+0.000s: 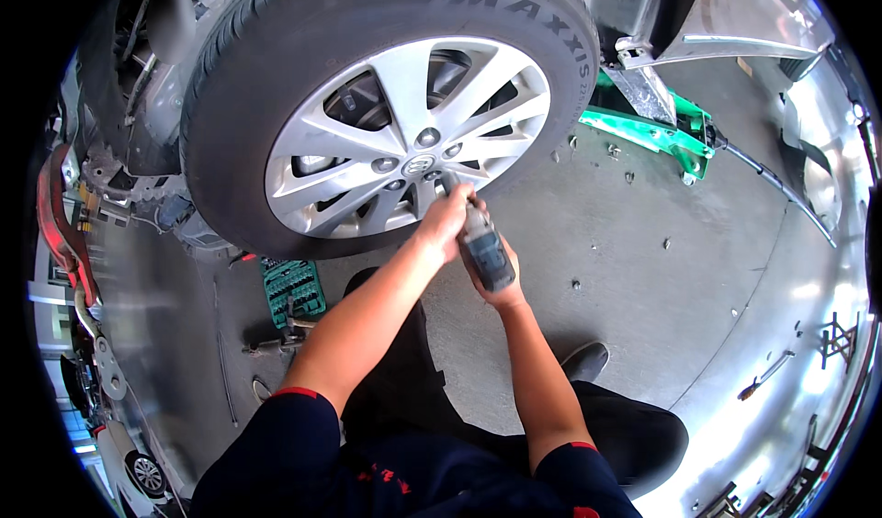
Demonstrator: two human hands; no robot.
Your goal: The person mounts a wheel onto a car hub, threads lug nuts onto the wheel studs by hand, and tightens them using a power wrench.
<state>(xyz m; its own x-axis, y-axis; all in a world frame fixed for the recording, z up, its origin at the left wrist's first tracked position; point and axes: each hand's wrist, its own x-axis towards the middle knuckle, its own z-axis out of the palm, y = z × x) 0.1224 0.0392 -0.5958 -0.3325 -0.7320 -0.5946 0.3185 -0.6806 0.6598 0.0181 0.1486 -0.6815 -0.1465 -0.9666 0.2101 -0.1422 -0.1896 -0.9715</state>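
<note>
A silver multi-spoke wheel [404, 95] with a black tire [241, 118] stands in front of me, mounted on a car. Several lug nuts [428, 138] surround its centre cap [419, 166]. Both my hands are on a dark impact wrench [487, 253], whose nose points at the lower right lug nut; whether the socket is fully seated on it I cannot tell. My left hand [445, 224] is closed around the front of the tool, near the socket. Farther back, my right hand [507, 290] wraps the body and handle from below, its fingers partly hidden.
Right of the tire, a green floor jack [648, 134] extends its long handle [781, 187] outward. A green tool case [294, 290] lies below the tire, with a hammer [296, 320] beside it. Small hardware pieces [576, 285] and a screwdriver [767, 376] are scattered on the floor.
</note>
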